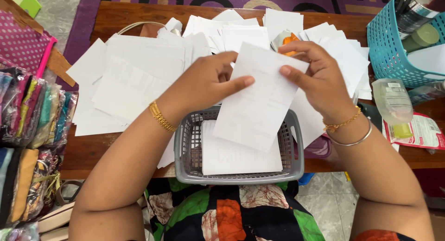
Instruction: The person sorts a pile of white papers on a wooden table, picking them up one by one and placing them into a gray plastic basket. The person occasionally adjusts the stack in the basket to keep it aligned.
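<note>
Nearest, a grey basket (185,148) on the lap holds stacked sheets; just above it, the left hand (206,81) and right hand (320,78) pinch a white paper slip (259,102) by its upper edges. It looks light, thin and floppy, likely best gripped near the top corners, while loose papers (134,74) cover the table beyond.

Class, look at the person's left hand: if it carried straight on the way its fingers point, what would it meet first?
The left hand points right, and its fingers already pinch the white paper sheet. Going on, it would probably meet the right hand holding the sheet's other edge, though depth is uncertain.
</note>
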